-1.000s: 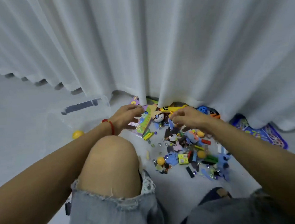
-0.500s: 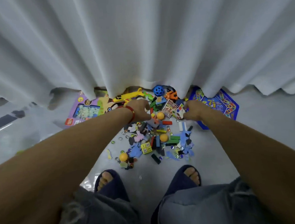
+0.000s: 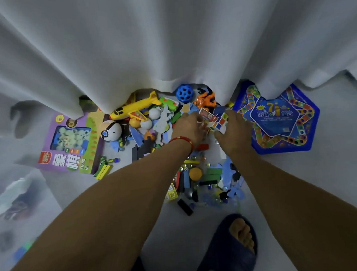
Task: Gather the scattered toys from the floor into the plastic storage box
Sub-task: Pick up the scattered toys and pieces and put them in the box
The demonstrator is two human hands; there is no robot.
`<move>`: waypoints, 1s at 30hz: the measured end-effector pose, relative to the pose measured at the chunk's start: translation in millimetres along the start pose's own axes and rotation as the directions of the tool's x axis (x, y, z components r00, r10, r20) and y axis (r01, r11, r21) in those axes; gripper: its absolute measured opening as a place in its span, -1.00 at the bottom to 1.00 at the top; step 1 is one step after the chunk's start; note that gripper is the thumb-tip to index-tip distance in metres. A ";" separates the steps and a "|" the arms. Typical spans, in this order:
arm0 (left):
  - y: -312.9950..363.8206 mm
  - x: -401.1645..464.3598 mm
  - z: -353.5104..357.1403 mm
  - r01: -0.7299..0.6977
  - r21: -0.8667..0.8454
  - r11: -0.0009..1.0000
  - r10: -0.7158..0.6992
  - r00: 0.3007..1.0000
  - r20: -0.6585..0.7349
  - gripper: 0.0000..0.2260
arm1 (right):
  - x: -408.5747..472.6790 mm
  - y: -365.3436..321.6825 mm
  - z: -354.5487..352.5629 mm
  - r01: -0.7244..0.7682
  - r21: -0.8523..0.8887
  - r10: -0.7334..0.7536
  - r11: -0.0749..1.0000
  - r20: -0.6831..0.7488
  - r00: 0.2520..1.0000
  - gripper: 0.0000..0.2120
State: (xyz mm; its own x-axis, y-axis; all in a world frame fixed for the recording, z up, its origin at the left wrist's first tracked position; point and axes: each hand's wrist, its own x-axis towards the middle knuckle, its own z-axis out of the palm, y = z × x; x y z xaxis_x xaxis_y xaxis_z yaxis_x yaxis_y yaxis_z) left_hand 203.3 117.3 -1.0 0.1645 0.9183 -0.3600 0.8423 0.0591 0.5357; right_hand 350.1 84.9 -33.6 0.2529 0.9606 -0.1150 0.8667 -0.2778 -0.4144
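Note:
A pile of small toys (image 3: 197,175) lies on the floor at the foot of a white curtain. My right hand (image 3: 233,128) grips a multicoloured puzzle cube (image 3: 219,122) at the far side of the pile. My left hand (image 3: 188,127), with a red cord at the wrist, touches the cube's left side, fingers curled against it. A yellow toy plane (image 3: 135,106), a blue holed ball (image 3: 184,93), an orange figure (image 3: 205,101) and a white ball toy (image 3: 110,130) lie behind. The translucent plastic storage box (image 3: 18,195) stands at the left edge with some toys inside.
A purple game box (image 3: 71,144) lies left of the pile and a blue star-shaped board (image 3: 279,118) lies right of it. The white curtain (image 3: 169,43) hangs over the far toys. My foot in a dark slipper (image 3: 235,243) stands just before the pile.
The view has swung down and right while I stood up over the pile. Both hands moved right from the near toys and closed around the puzzle cube.

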 end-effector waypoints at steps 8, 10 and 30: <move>-15.5 49.5 42.5 -0.083 0.458 0.885 0.113 0.993 -0.039 -0.45 | -36.2 9.5 -13.5 -0.117 0.399 0.238 0.910 -0.270 0.933 -0.38; -9.3 53.9 42.6 -0.098 0.506 0.857 0.126 0.992 -0.022 -0.44 | -37.5 10.2 -14.3 -0.134 0.416 0.268 0.900 -0.284 0.920 -0.38; -82.0 -151.4 -264.0 0.273 0.331 0.903 -0.398 0.822 0.408 -0.89 | -130.2 -199.1 -62.1 -0.546 0.701 0.041 0.458 0.598 0.801 -0.61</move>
State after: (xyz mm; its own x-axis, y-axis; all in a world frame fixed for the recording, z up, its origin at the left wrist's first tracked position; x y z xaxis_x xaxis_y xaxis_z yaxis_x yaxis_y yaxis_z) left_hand -26.2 76.8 211.2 0.0096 0.5713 -0.8207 0.9757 0.1743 0.1327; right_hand 171.3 14.8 119.9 -0.0193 0.7610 -0.6485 -0.0423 -0.6486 -0.7599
